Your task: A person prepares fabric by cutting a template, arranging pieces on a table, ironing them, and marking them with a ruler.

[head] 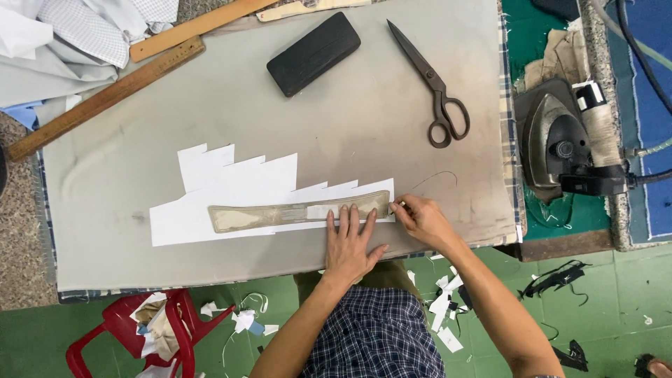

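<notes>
Holding down: the left hand [350,241] lies flat on the long tan pattern strip [297,212], its fingers [346,218] spread a little and pressing near the right end.
Right hand: the right hand [420,218] sits at the right tip of the strip. Its fingers are pinched close together, as if on something small and thin, like a bit of chalk or a pencil. I cannot tell what it is.
Step now: it looks like marking or tracing along the end of the strip while the other hand keeps it from sliding.
Next move needs: I think the flat hand must keep the strip very still, and the pinched hand must stay tight against the edge so the line comes out clean.
Where the strip is: it lies flat on the white stepped paper [238,189], near the front edge of the grey worktop [210,91].
How the strip looks: long, thin, tan and worn, wider at the left end, narrow in the middle.
Paper: white, with a top edge cut like stairs.
Nearby: black scissors [434,84], a black block [313,53], a wooden ruler [105,98] and an iron [560,140] lie well apart from the hands.
</notes>
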